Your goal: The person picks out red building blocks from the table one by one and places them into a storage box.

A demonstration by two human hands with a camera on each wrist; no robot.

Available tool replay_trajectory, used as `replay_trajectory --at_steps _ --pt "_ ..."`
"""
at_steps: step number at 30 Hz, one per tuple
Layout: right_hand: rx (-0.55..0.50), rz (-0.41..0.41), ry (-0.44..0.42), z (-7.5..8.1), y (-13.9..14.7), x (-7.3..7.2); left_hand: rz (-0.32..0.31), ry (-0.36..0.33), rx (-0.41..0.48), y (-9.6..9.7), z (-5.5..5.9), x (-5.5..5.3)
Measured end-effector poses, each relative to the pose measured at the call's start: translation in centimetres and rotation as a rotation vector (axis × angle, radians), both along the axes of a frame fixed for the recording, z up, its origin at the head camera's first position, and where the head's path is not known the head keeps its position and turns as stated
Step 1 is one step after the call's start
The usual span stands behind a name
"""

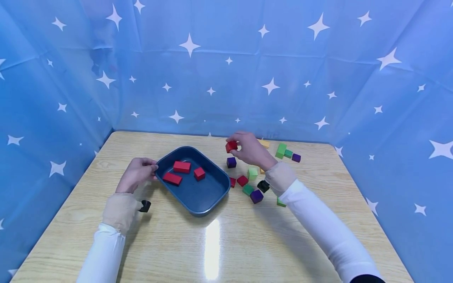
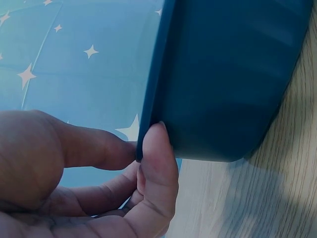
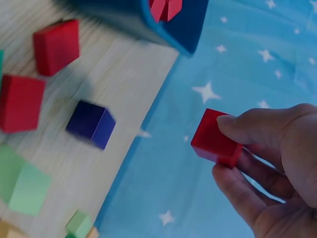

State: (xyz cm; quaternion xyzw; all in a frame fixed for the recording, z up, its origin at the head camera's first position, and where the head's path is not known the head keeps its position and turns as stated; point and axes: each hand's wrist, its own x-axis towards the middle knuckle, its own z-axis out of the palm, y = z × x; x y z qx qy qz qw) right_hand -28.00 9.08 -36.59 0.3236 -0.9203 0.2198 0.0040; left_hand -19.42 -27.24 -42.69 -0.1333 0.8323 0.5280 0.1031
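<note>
My left hand (image 1: 139,173) pinches the rim of a dark blue plastic bin (image 1: 209,202) at its left corner, thumb on one side and fingertips on the other in the left wrist view. Three red blocks lie inside the bin, among them a long block (image 1: 182,167) and a cube (image 1: 199,173). To the right of the bin, my right hand (image 1: 250,149) holds a red cube (image 3: 215,138) in the air between thumb and fingers. Under it on the table sits a dark purple cube (image 1: 231,162).
Several loose blocks are scattered right of the bin: a red cube (image 1: 242,181), a light green cube (image 1: 253,173), a black block (image 1: 263,186) and a purple cube (image 1: 256,196). Farther back lie a green block (image 1: 281,150) and a purple cube (image 1: 296,157). A starred blue curtain (image 1: 226,70) hangs behind.
</note>
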Motion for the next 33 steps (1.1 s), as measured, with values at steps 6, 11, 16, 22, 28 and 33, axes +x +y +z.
replay_trajectory --at_steps 6,11,16,22,28,33 --pt "0.04 0.072 0.02 0.2 -2.6 0.1 0.0 -0.004 0.003 0.0 0.0 -0.1" --pt "0.09 0.124 0.006 0.1 -4.7 0.6 -0.002 0.006 0.007 -0.1 -0.1 -0.1" --pt "0.152 0.192 0.0 -0.3 -6.6 1.2 -0.01 0.002 0.015 -0.2 0.0 0.1" --pt "0.182 0.274 -0.03 -0.4 -8.6 1.9 -0.011 0.0 0.018 -0.1 -0.2 0.1" --pt "0.219 0.338 -0.074 -0.3 -10.3 2.2 -0.014 0.0 0.027 -0.1 -0.1 0.0" --pt "0.266 0.412 -0.09 -0.5 -11.6 2.3 -0.015 0.006 0.029 -0.2 0.0 0.0"
